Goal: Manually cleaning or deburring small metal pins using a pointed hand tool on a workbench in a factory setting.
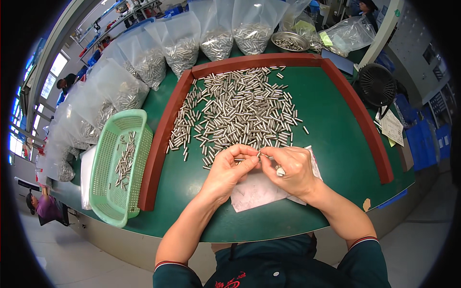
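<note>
- One metal pin [259, 154] is sitting in the left hand's [229, 169] thumb-and-forefinger pinch, over the surface's [331, 115] front half.
- Right hand [292, 169] is meeting it at the fingertips, fingers curling round a white-ended object [280, 171].
- Pin pile [245, 110] is lying toward the back edge, inside red rails [162, 144].
- Green basket [102, 163] is holding pins near the left front corner.

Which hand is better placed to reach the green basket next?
Probably the left hand: it is nearer the green basket, which stands on the left beyond the red-brown rail. The right hand is farther across.
</note>
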### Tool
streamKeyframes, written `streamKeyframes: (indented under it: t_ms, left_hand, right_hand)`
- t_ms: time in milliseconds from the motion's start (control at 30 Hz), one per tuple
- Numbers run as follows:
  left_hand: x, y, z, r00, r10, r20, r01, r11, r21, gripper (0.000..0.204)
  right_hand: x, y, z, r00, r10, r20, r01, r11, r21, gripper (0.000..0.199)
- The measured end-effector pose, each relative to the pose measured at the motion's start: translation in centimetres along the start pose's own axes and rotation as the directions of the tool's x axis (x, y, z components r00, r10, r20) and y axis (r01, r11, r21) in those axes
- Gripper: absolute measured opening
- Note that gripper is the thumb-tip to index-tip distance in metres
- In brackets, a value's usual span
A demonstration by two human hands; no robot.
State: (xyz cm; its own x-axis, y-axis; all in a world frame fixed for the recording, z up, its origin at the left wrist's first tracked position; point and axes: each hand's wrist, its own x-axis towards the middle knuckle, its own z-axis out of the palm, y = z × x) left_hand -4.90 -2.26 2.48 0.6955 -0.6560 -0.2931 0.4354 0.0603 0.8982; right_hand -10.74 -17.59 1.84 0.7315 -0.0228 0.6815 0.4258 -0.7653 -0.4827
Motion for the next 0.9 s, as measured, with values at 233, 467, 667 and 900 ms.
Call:
streamKeyframes:
  t_ms: [233, 467, 667, 900]
  left_hand:
    - [-0.18, 0.21, 0.51, 0.998, 0.049, -0.033, -0.047, 0.997, 0.064, 0.016]
    - [-0.15, 0.15, 0.47, 0.998, 0.059, -0.037, -0.054, 0.991, 0.121, 0.014]
    - [-0.2, 0.26, 0.63, 0.999, 0.043, -0.015, -0.041, 0.993, 0.111, 0.016]
    - [-0.03, -0.1, -0.04, 1.0, -0.013, 0.015, 0.013, 1.0, -0.002, 0.016]
  right_hand:
    - [0.07, -0.07, -0.11, 1.0, -0.013, -0.011, 0.013, 1.0, -0.013, 0.008]
    - [0.05, 0.08, -0.13, 0.999, -0.044, 0.005, 0.044, 0.998, -0.035, 0.012]
    - [-0.05, 0.34, -0.1, 0.998, -0.069, 0.012, 0.069, 0.997, -0.039, 0.013]
    - [0.14, 0.3, -0.16, 0.999, -0.046, -0.009, 0.046, 0.999, -0.022, 0.013]
